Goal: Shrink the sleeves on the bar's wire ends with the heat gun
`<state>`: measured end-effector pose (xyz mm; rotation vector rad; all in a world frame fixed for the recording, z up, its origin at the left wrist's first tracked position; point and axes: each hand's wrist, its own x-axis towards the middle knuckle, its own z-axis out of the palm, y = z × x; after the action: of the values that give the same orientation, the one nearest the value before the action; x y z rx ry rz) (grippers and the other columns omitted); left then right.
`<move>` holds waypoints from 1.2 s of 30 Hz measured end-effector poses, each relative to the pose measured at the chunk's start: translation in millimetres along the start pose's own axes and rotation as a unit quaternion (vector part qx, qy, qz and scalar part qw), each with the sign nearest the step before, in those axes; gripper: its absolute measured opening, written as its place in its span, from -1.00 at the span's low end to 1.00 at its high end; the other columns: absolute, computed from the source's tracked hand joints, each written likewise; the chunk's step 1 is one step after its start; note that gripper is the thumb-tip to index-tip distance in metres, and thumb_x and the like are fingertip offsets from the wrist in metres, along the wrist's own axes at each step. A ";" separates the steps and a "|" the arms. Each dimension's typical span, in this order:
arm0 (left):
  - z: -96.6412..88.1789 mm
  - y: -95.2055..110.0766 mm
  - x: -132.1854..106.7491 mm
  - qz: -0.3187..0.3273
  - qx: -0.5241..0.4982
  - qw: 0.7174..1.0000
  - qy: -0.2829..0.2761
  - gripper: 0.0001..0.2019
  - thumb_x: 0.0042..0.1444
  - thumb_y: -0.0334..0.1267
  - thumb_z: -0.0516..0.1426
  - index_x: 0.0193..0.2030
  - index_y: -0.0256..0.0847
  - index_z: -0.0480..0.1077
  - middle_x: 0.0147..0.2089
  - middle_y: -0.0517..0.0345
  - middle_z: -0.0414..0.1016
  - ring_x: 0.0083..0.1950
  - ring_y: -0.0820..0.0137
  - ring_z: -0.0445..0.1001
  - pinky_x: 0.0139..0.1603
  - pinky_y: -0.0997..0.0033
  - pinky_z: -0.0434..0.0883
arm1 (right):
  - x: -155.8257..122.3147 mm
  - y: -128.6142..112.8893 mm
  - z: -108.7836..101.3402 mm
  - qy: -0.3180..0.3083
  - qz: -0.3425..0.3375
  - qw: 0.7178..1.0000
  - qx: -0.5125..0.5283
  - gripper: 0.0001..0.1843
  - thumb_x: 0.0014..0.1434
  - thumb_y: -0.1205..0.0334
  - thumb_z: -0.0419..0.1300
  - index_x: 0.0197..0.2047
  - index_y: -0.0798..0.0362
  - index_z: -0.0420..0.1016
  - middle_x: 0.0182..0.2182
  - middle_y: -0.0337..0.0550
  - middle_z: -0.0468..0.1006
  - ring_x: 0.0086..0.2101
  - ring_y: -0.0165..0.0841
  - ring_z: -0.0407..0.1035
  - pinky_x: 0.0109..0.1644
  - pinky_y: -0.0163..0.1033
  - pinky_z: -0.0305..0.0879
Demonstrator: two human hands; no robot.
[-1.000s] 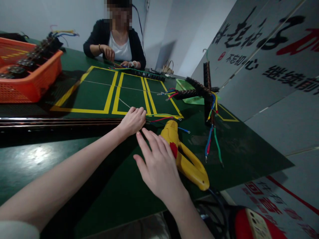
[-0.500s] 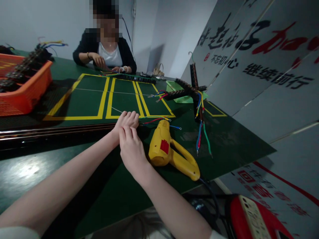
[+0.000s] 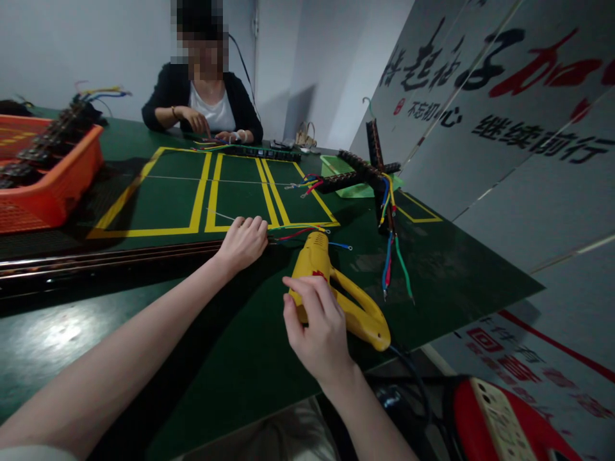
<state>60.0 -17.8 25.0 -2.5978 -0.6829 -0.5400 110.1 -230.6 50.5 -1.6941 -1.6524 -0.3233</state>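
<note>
My left hand (image 3: 244, 242) is curled over the right end of a long dark strip (image 3: 110, 259) that lies across the green table (image 3: 230, 365), with red, yellow and blue wires (image 3: 307, 230) coming out past its fingers. My right hand (image 3: 317, 323) rests on the body of a yellow heat gun (image 3: 358, 301) lying on its side, fingers bent over it by the red label.
Across the table a person (image 3: 204, 105) handles wires and a black strip (image 3: 269, 152). An orange basket (image 3: 45, 176) of strips sits far left. Crossed black strips with hanging wires (image 3: 379, 176) stand at right. A red cable reel (image 3: 500, 422) lies below the table edge.
My right hand left the strip end beside my left hand, moved right and down, and now lies on the heat gun. My left hand stayed on the strip.
</note>
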 end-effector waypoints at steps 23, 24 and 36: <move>-10.4 7.2 5.3 -0.051 -0.031 0.994 -0.086 -0.75 0.29 -0.35 -0.16 -0.13 -0.39 0.30 -0.17 -0.14 0.43 -0.13 0.13 0.42 -0.14 0.20 0.19 | 21.6 -72.1 61.8 -0.148 0.048 0.985 0.068 -0.72 0.13 0.44 -0.01 -0.07 0.15 0.29 -0.08 -0.01 0.29 -0.07 -0.21 0.18 0.07 -0.03 0.27; -10.3 7.1 5.2 -0.048 -0.029 0.995 -0.083 -0.76 0.28 -0.36 -0.15 -0.13 -0.39 0.30 -0.17 -0.14 0.43 -0.13 0.13 0.42 -0.15 0.20 0.19 | 17.8 -74.3 61.9 -0.155 0.035 0.984 0.078 -0.72 0.11 0.44 0.00 -0.08 0.14 0.30 -0.09 -0.03 0.29 -0.08 -0.24 0.20 0.07 -0.09 0.29; -5.7 5.9 5.4 -0.055 -0.039 0.995 -0.079 -0.75 0.29 -0.29 -0.14 -0.11 -0.37 0.29 -0.13 -0.11 0.44 -0.09 0.16 0.43 -0.11 0.21 0.23 | -8.9 8.3 -2.9 0.078 0.033 0.996 0.000 -0.64 0.27 0.35 0.01 0.13 0.06 0.24 -0.05 -0.01 0.35 -0.02 -0.31 0.30 0.05 -0.16 0.32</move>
<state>66.0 -23.1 30.6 -2.7088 -0.8768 -0.4037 117.5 -238.4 44.0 -1.6760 -1.4790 -0.4126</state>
